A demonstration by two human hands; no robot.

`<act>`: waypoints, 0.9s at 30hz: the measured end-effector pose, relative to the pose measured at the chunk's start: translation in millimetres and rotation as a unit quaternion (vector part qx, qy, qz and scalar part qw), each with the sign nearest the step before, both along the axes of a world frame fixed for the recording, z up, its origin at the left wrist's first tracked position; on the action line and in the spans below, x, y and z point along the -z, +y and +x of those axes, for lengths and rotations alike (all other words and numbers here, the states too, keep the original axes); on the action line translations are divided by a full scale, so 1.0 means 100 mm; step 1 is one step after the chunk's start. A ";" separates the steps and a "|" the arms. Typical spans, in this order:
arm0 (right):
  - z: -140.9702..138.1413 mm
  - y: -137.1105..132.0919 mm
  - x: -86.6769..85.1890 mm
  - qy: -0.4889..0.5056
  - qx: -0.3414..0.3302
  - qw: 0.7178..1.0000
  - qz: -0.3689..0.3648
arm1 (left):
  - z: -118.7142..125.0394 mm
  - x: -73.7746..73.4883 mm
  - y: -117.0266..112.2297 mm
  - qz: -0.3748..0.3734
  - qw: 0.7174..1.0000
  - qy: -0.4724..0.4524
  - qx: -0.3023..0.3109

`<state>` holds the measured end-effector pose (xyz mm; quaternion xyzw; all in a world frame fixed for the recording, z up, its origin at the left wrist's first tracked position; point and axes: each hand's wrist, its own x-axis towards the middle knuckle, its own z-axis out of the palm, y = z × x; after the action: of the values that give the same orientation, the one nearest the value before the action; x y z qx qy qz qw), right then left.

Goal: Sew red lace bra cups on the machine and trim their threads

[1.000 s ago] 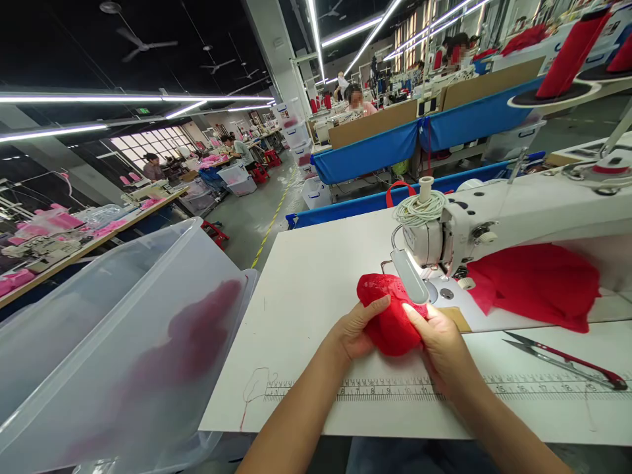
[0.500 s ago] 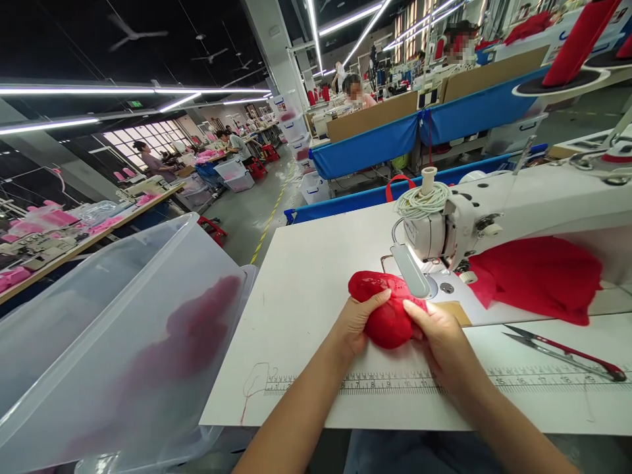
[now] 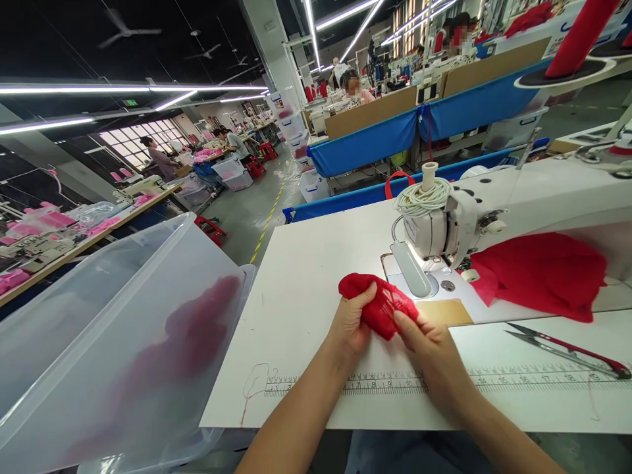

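Both my hands grip a small piece of red fabric (image 3: 380,306) just above the white table, left of the sewing machine (image 3: 434,224). My left hand (image 3: 353,322) pinches its left part, thumb on top. My right hand (image 3: 424,339) has its thumb and fingers closed on the right edge. Pale marks show on the fabric between the two thumbs; its underside is hidden. A larger red cloth (image 3: 538,273) lies under the machine's arm. Thread snips (image 3: 567,349) with a red handle rest on the table to the right of my right hand.
A ruler strip (image 3: 385,384) runs along the front of the white table (image 3: 291,283). To the left stands a translucent plastic bin (image 3: 148,342) with red material inside. A red thread cone (image 3: 580,39) stands at upper right. Several people work at machines beyond.
The red fabric has gone from a rounded, bulging shape to a flatter, narrower one, and shifted slightly left. Both hands have moved a little left with it and kept their grip.
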<state>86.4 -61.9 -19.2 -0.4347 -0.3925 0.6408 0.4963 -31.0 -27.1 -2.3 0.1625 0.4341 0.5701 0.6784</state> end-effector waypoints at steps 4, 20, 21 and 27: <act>-0.02 -0.25 0.03 -0.110 0.005 0.989 0.101 | -0.16 0.02 0.16 -0.047 0.996 0.010 -0.077; 0.16 -0.04 0.03 0.059 0.031 0.995 -0.076 | 0.09 0.01 -0.04 0.053 0.997 0.045 0.016; 0.14 -0.04 0.02 0.054 0.028 0.996 -0.071 | 0.09 0.01 -0.04 0.056 0.997 0.047 0.019; 0.08 -0.11 0.05 0.004 0.048 0.999 -0.001 | 0.05 0.00 -0.03 0.000 1.000 0.009 -0.021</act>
<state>94.1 -72.5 -24.0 -0.4508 -0.3686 0.6184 0.5277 -25.6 -29.6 -2.3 0.1582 0.4431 0.5832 0.6622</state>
